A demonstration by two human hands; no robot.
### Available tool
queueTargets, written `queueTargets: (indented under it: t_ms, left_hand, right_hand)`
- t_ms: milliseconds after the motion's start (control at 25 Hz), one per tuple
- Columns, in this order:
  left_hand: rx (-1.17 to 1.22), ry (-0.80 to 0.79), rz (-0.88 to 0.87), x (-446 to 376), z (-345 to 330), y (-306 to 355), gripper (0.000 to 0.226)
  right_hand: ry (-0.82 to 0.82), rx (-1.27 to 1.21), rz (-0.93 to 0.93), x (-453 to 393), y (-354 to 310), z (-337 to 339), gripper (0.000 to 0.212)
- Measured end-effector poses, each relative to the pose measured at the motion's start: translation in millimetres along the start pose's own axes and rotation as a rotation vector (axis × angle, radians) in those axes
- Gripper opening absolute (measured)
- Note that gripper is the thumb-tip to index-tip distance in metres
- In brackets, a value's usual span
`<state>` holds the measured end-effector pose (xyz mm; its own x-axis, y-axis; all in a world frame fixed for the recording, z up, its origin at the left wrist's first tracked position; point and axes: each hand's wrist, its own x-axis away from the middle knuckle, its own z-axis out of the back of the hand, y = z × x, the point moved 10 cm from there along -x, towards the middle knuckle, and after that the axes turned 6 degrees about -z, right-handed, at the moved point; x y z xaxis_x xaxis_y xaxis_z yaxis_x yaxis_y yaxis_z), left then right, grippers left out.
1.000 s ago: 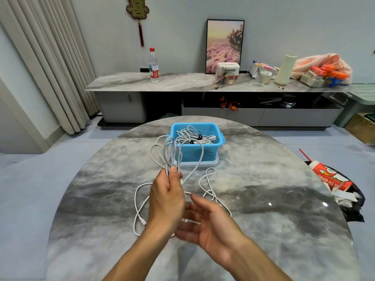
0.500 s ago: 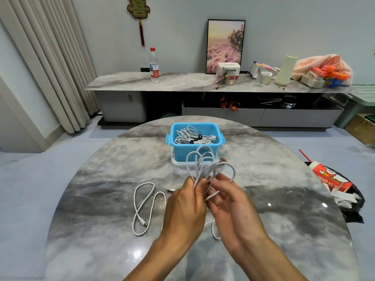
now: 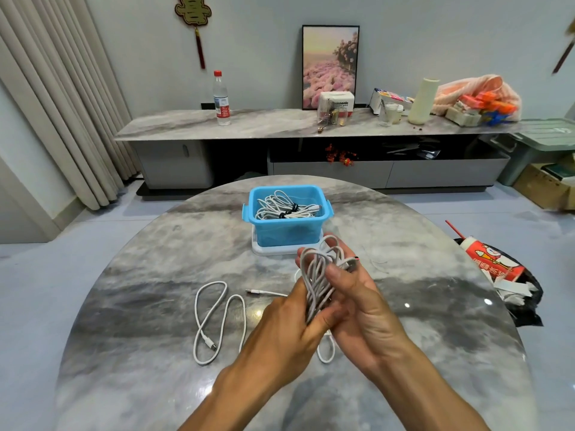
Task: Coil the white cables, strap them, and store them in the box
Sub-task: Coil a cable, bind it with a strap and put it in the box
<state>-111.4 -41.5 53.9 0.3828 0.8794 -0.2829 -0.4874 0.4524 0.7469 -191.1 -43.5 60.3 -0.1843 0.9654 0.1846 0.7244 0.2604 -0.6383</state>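
— Head view, nearest first: what are the hands doing?

— Both meet over the near half of the marble table (image 3: 130,306). The right hand (image 3: 357,309) has its thumb and fingers curled round a coiled white cable (image 3: 319,275), whose loops rise above the fingers. The left hand (image 3: 289,331) pinches the lower end of the same bundle with thumb and fingers closed on it.

— Is anything loose?

— A tail loop (image 3: 326,349) hangs below the hands; I think it belongs to the held coil, though the hands hide the join. To the left, a second white cable (image 3: 217,321) lies uncoiled on the table, its plug end near the hands.

— And the container?

— Just beyond the hands, the blue box (image 3: 287,222) stands open on a white lid (image 3: 264,248). Inside lie coiled white cables (image 3: 283,208) bound with dark straps.

— Farther back?

— A long sideboard (image 3: 280,126) against the wall carries a water bottle (image 3: 221,99), a framed flower picture (image 3: 329,66) and a cream cylinder (image 3: 423,101). On the floor at right, a black bag (image 3: 522,303) holds a red cup (image 3: 494,262) and paper scraps.
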Motion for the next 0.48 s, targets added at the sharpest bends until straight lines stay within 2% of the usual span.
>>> queueTargets:
  t_ms: [120,200,280,400,480]
  left_hand:
    - [0.125,-0.021,0.008,-3.9,-2.9,0.0,0.056]
    - [0.282,-0.053,0.008,-4.6,-9.7,1.4,0.064]
    - [0.356,-0.095,0.058,-4.0,-11.7,-3.3,0.052]
    - [0.12,-0.128,0.115,-1.9,-4.5,-8.9,0.017]
    - [0.018,-0.124,0.137,0.2,-1.0,-9.4,0.005]
  right_hand:
    - [0.013,0.064,0.052,1.3,-6.2,-2.6,0.071]
    - [0.042,0.08,0.092,0.8,-11.9,-0.3,0.061]
    - [0.037,0.081,0.126,1.1,-16.4,-1.1,0.047]
    - [0.025,0.118,0.129,0.4,-14.3,-3.2,0.04]
    - [0.04,0.112,0.118,-1.1,-8.1,-1.2,0.043]
